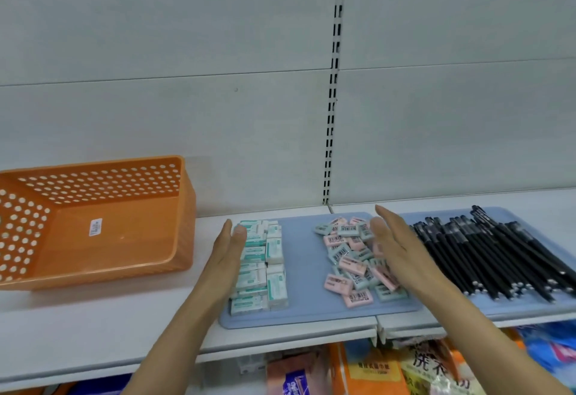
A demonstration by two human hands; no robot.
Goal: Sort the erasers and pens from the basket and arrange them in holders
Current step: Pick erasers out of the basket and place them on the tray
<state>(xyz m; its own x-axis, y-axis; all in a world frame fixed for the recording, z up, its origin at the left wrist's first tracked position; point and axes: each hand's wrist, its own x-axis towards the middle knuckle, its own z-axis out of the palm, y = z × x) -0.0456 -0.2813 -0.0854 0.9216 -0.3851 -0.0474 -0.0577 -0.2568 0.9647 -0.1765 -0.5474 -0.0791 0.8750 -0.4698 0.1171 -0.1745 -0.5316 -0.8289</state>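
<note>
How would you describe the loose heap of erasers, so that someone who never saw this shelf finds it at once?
Start at the orange basket on the white shelf and move right to the first blue tray. The loose heap of erasers lies on its right half, beside the right hand. Unlike the neatly stacked white-and-teal erasers on the left, it is jumbled, pink mixed with pale blue.

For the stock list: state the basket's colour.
Orange, with white-looking holes in its walls; the basket shows in the head view.
</note>
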